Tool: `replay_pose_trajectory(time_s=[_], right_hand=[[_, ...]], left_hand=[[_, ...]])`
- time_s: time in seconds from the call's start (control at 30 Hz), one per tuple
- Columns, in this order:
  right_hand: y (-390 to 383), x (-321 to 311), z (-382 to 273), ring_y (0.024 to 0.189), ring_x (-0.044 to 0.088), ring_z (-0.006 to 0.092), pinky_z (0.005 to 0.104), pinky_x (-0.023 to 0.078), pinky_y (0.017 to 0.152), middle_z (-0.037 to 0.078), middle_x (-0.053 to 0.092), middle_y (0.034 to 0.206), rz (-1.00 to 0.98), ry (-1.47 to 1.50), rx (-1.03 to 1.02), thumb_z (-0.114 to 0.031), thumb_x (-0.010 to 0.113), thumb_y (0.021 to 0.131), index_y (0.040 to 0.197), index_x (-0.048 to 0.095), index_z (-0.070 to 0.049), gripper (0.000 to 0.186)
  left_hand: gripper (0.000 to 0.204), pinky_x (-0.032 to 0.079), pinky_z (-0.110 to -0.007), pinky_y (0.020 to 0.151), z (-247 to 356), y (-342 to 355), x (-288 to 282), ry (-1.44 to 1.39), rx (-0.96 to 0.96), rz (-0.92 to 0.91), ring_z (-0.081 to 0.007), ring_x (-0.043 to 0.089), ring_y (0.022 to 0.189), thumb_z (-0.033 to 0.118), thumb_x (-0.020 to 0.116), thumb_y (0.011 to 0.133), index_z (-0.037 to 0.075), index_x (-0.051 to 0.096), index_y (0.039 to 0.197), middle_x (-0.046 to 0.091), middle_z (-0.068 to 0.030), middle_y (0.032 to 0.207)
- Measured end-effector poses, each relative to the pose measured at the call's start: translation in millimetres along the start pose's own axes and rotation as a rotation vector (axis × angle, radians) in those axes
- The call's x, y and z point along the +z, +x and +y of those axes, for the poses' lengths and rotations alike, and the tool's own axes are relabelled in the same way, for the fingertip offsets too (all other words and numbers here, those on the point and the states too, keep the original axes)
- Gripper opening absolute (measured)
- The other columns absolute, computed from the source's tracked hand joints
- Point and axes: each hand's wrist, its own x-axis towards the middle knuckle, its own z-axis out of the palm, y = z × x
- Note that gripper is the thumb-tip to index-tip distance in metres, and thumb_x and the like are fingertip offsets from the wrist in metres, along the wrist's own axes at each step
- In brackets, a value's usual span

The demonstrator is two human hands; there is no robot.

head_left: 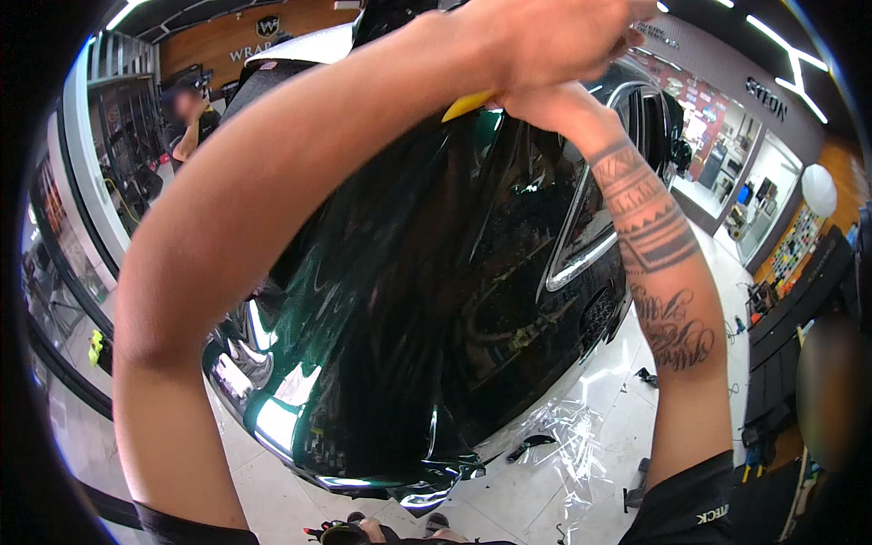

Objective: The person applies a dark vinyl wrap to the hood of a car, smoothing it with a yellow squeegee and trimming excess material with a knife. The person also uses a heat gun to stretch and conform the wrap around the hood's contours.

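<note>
Dark green glossy film lies over the body of a car, with streaky reflections and a loose, uneven lower edge. My left arm reaches up and across the view, so my left hand is above my right wrist. Its fingers look curled; whatever they may hold is hidden. My right hand, at the end of a tattooed forearm, sits just below the left one, close to the car's surface. A yellow squeegee sticks out from its closed fingers, partly covered by my left forearm. A bright-edged pointed trim outline shows beside the film.
Crumpled clear plastic sheeting and a dark scrap lie on the tiled floor. Another person stands beyond the car at the left. Glass panels line the left; a dark rack stands at the right.
</note>
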Motion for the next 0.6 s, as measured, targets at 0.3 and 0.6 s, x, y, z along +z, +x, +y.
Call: replay_pose_trajectory(time_s=[0.3,0.6], right_hand=[[23,-11,4,0.105,0.065,0.0269,0.0452,0.047,0.090,0.005,0.071,0.102,-0.117,-0.044,-0.114,-0.018,0.076,0.082,0.107,0.073,-0.017,0.025],[-69,12,-61,0.094,0.058,0.0222,0.0377,0.044,0.081,0.000,0.059,0.093,0.312,0.059,-0.094,-0.001,0.066,0.073,0.092,0.073,-0.015,0.024]], left_hand=[[0.021,0.055,-0.038,0.081,20,-107,-50,0.274,-0.264,0.230,-0.0261,0.068,0.093,0.019,0.063,0.094,0.007,0.065,0.111,0.066,-0.0136,0.103],[0.091,0.047,-0.038,0.098,-27,-166,-80,-0.229,-1.198,-0.160,-0.0313,0.061,0.112,0.054,0.081,0.076,-0.006,0.047,0.136,0.061,-0.0221,0.122]])
